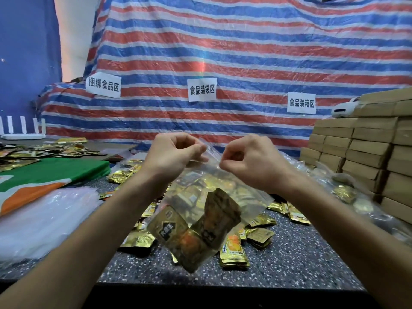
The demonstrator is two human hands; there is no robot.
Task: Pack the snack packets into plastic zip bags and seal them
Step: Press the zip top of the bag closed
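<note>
A clear plastic zip bag (223, 186) hangs in the air above the table, held up by its top strip. My left hand (176, 152) pinches the strip's left end and my right hand (252, 159) pinches its right end. Inside the bag, gold-brown snack packets (191, 230) have slid to the lower corner. Several loose gold snack packets (231, 250) lie scattered on the speckled table (289, 259) beneath and behind the bag.
A stack of clear empty bags (40, 221) lies at the left, beside a green and orange cloth (44, 177). Brown cardboard boxes (367, 150) are piled at the right. More packets (33, 150) cover the far left. A striped tarp (223, 63) with paper labels hangs behind.
</note>
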